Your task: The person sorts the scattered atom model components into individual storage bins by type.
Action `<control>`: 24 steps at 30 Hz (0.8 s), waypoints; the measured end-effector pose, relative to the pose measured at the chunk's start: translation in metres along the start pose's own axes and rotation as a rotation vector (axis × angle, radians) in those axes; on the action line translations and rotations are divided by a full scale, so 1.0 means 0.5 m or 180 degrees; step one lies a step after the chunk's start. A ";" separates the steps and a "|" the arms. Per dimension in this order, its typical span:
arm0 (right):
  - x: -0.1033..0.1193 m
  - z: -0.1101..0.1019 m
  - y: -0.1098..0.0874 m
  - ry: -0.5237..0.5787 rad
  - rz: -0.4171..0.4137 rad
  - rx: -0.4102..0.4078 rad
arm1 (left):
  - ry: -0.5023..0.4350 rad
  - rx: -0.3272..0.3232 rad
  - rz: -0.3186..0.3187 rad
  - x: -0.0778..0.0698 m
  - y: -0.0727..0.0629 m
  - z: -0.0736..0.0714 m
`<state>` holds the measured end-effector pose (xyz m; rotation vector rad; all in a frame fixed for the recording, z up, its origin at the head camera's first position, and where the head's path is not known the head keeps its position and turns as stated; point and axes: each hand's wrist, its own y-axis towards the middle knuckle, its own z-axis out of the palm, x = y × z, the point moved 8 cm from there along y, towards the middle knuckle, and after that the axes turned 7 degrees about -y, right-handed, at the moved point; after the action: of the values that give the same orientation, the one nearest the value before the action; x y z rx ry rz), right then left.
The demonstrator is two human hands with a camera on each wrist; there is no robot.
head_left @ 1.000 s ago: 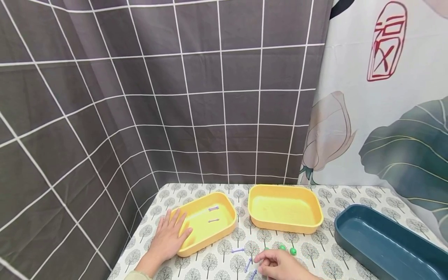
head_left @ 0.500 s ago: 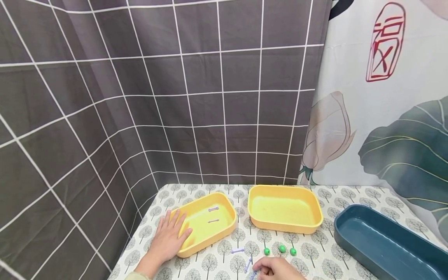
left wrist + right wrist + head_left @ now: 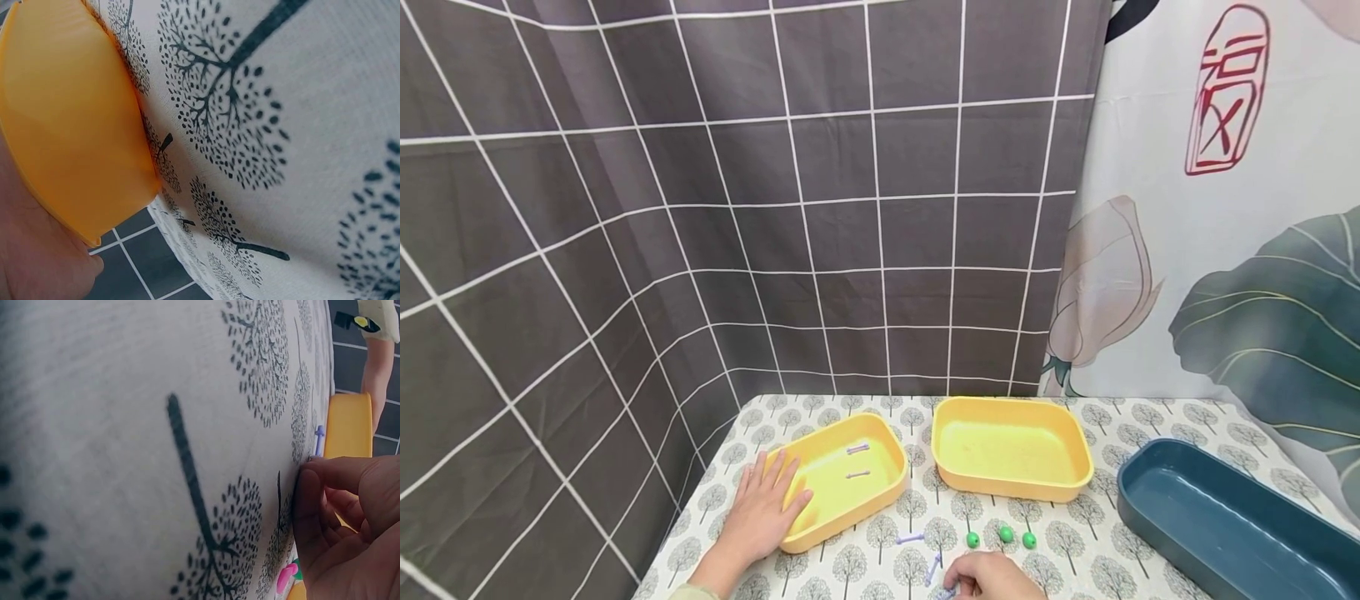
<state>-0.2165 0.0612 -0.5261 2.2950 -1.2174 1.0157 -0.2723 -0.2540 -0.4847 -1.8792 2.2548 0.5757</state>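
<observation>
My left hand (image 3: 763,507) lies with spread fingers over the near left rim of a yellow tray (image 3: 850,533). In the left wrist view that hand (image 3: 44,244) is against the outside of the tray (image 3: 75,125). Two small purple sticks with knobbed ends, one a purple stick (image 3: 857,474), lie inside it. My right hand (image 3: 996,577) is low at the table's front, thumb and index finger pinching at a purple stick (image 3: 945,594), mostly hidden by the fingers. Two more lie close by, a slanted stick (image 3: 933,570) and a level stick (image 3: 910,538).
Three green beads (image 3: 1007,534) lie beyond my right hand. A second yellow tray (image 3: 1011,489) stands behind them, and a long dark blue tray (image 3: 1157,533) is at the right. A pink piece (image 3: 286,577) shows low in the right wrist view. The tablecloth has printed trees.
My right hand has drawn back toward the table's front edge, uncovering the green beads, and its fingertips now cover much of the nearest purple stick. The left hand has stayed on the tray.
</observation>
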 end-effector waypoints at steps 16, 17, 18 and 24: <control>0.009 -0.004 -0.007 0.0169 -0.0216 0.0004 | 0.0005 -0.0002 0.0034 -0.007 -0.005 -0.003; 0.012 -0.006 -0.008 0.0227 -0.0233 0.0016 | 0.0008 -0.0006 0.0034 -0.007 -0.005 -0.003; 0.014 -0.008 -0.008 0.0289 -0.0249 0.0026 | 0.0006 -0.0011 0.0031 -0.007 -0.005 -0.003; 0.024 -0.023 -0.008 0.0604 -0.0254 0.0030 | 0.0019 -0.0009 0.0016 -0.006 -0.004 -0.002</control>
<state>-0.2135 0.0634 -0.5094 2.1781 -1.0392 1.1812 -0.2698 -0.2522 -0.4829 -1.8796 2.2641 0.5752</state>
